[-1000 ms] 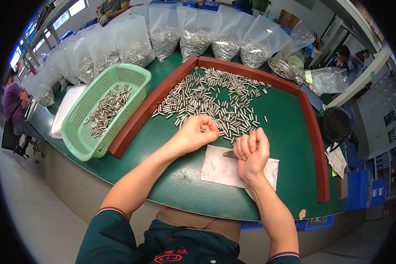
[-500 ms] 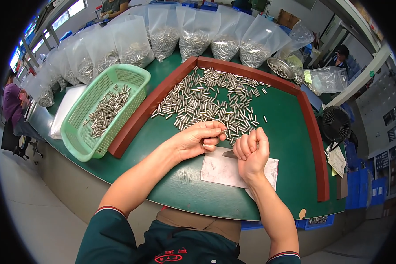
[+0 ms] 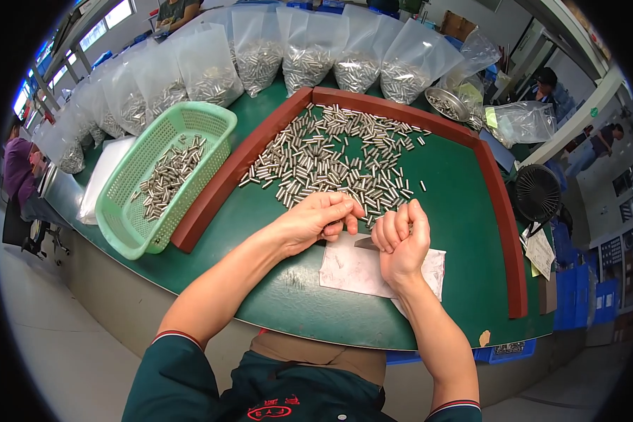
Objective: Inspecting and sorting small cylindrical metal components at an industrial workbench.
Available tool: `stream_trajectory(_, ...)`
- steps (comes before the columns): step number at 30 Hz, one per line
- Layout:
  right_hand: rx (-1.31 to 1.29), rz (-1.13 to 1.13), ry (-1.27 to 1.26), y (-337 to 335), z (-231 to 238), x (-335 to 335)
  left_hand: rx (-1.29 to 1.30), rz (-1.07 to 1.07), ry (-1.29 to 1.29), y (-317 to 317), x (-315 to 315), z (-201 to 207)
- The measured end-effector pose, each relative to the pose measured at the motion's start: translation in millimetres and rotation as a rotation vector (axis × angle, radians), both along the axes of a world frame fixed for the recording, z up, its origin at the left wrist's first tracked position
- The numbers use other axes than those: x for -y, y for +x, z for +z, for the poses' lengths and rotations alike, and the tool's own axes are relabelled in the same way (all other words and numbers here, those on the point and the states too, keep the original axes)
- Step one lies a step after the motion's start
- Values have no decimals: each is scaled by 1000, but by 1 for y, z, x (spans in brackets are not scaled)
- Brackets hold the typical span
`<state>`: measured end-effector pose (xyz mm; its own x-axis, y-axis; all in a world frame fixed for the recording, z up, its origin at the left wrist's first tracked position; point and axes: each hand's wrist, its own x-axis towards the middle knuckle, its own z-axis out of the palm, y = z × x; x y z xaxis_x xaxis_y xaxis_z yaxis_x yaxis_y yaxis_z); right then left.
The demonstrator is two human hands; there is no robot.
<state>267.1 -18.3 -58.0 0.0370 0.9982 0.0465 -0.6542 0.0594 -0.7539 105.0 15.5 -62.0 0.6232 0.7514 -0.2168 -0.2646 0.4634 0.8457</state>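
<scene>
My left hand (image 3: 323, 221) is closed in a pinch just above the near edge of the pile of small metal pins (image 3: 330, 151). Whatever its fingertips hold is hidden. My right hand (image 3: 404, 243) is curled into a fist close beside it, thumb uppermost, around a tool with a flat grey blade (image 3: 365, 243). That blade sticks out toward the left hand; the rest of the tool is covered by the fingers. Beneath the right hand lies a stained whitish cloth (image 3: 348, 271) on the green tabletop (image 3: 281, 302).
Dark red bars (image 3: 243, 172) fence the pins at left, back and right. A green plastic basket (image 3: 112, 200) holding more pins stands at left. Pin-filled clear bags (image 3: 260, 42) line the back, near a metal bowl (image 3: 446, 104). A black fan (image 3: 538, 195) stands right. Other people are farther off.
The left fingers have shifted slightly, and the small metal piece that showed at their tips is now out of sight. My right hand keeps its grip. Another person appears at far right.
</scene>
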Motion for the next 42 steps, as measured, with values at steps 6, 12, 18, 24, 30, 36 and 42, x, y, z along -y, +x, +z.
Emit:
stream_trajectory(6,2,8,14,3,0,1,-20,78,-3,4,-2,-1)
stream_trajectory(12,10,33,20,2,-7,-2,-930,300,1324,23,6,-11)
stream_trajectory(18,-5,8,18,3,-1,1,-1090,166,1433,34,6,-11)
stream_trajectory(24,-22,41,10,2,-7,-2,-1138,121,1447,34,6,-6)
stream_trajectory(30,31,-3,8,3,-4,0,35,11,40,13,1,13)
stream_trajectory(36,-61,25,8,3,-1,0,202,22,-125,6,-5,-5)
stream_trajectory(42,-17,14,-1,2,1,1,190,6,-144,6,-2,-6)
